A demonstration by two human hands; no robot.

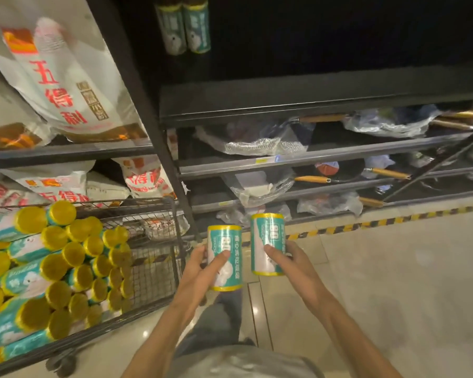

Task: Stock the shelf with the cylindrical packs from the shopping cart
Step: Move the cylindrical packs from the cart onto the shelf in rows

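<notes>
The left hand (202,264) gripped one cylindrical pack (225,258), fingers curled round its teal wrapper, in the lower centre of the frame. The right hand (285,259) clasped a second pack (268,243) just to the right of it, held a little higher; the two packs stood roughly upright, close together but apart. Both had yellow ends and teal-and-white printed sides.

At the lower left, the wire shopping cart (153,266) was heaped with more such packs (52,268), lying on their sides with yellow ends facing out. Two packs (184,27) stood side by side on the dark shelf (298,96) near the top centre of the frame, the rest of that level lost in shadow. Below it, lower shelves held pans with wooden handles (319,179) in clear plastic wrapping. At the upper left, white sacks with red lettering (58,85) lay on a neighbouring rack. A yellow-and-black striped strip (393,222) ran along the tiled floor (393,282) at the shelf's foot.
</notes>
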